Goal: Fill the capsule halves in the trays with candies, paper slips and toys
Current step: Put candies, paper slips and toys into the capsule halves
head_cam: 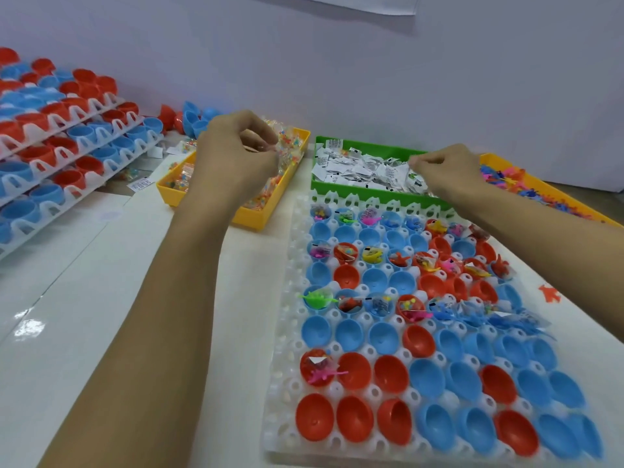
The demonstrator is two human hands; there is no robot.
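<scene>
Wall [371,72]: was plain, pale grey-lilac, and filled the upper half of the view.
Paper sheet [358,3]: white, hung on the wall at the top edge.
Table [77,282]: was white and glossy, with seams running across it.
Light: bright glare patches [28,327] lay on the table's left side.

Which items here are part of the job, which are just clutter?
In use: tray; candy bin; slip bin; toy bin; left hand; right hand.
Lying about: stacked trays; loose halves; orange toy.
</scene>
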